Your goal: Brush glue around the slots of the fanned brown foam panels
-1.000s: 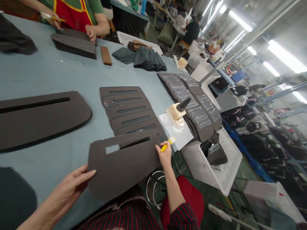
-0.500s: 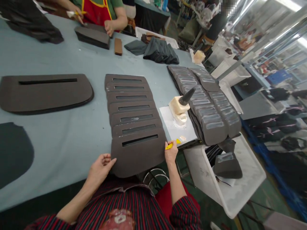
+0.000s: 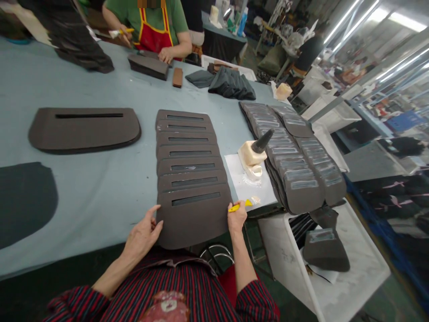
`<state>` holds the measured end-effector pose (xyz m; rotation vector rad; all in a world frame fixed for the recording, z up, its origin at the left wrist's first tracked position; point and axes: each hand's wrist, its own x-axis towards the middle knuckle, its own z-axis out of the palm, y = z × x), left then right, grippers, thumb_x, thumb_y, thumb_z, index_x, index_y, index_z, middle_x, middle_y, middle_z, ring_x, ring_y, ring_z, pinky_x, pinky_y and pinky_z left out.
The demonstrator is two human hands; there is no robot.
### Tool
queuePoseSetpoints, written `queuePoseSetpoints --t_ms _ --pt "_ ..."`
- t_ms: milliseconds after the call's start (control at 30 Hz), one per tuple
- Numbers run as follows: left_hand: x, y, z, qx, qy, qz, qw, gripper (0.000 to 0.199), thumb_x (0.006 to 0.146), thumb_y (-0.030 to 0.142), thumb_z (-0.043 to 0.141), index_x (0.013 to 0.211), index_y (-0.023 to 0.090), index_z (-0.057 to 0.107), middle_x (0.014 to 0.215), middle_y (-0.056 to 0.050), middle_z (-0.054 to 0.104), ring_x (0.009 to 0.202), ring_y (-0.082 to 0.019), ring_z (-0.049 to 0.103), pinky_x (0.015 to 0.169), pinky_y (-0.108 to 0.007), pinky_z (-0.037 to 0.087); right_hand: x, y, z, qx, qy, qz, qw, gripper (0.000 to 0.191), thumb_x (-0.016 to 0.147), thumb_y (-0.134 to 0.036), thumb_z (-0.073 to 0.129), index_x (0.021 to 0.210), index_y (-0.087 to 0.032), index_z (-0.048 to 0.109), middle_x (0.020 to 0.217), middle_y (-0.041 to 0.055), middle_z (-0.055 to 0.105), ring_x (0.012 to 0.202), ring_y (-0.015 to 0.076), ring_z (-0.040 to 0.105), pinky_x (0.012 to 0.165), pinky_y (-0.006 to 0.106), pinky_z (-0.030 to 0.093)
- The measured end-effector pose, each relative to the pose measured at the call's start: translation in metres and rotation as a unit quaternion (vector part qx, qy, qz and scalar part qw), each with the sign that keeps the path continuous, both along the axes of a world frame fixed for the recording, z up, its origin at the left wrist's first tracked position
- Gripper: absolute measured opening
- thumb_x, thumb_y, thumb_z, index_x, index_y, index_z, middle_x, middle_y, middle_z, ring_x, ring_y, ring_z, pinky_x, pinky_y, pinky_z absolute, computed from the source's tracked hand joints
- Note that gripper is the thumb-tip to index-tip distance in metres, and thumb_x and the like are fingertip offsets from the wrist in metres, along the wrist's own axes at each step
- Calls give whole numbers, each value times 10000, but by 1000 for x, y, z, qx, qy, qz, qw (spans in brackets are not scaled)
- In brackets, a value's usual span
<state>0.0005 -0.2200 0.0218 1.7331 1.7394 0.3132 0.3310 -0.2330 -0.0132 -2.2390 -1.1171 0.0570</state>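
A row of overlapping dark brown panels (image 3: 187, 152), each with a long slot, lies in front of me. The nearest panel (image 3: 194, 223) covers part of the one behind it, and its front edge overhangs the table edge. At its left edge is my left hand (image 3: 142, 230), thumb and index finger apart and touching the rim. My right hand (image 3: 237, 218) is closed around a yellow-handled brush (image 3: 239, 206) at the panel's right edge. The brush's bristles point right, over a white sheet (image 3: 234, 172). A cream glue bottle (image 3: 251, 154) with a black nozzle stands tilted on that sheet.
Stacked panels with shiny strips (image 3: 291, 156) lie to the right, above a white bin (image 3: 362, 259) holding more pieces. Another slotted panel stack (image 3: 85, 129) and a dark flat piece (image 3: 27, 201) are on the left. Across the blue-grey table (image 3: 110, 183), a person (image 3: 161, 31) holds a brush.
The nearest panel's slot has gone from black to greyish, like the others. My left thumb and index finger have spread wider along its edge. The view has shifted; my right hand still holds the brush.
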Motion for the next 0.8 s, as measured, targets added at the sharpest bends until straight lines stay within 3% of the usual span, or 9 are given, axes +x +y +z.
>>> queuePoseSetpoints --t_ms 267,800 --pt "-2 1 -5 16 -6 -31 999 476 892 398 388 1340 247 443 766 21 533 684 -150 534 689 -277 413 -1 3 2 -22 -5 -17 1000 162 786 -365 505 854 -220 482 754 6 570 663 173 531 676 272 368" --pt "0 3 4 11 0 -21 1000 463 880 343 412 1322 225 485 799 -11 566 709 -155 540 705 -282 426 1 7 9 -58 -6 -20 998 167 766 -347 527 872 -223 493 738 -2 564 636 174 519 667 275 362"
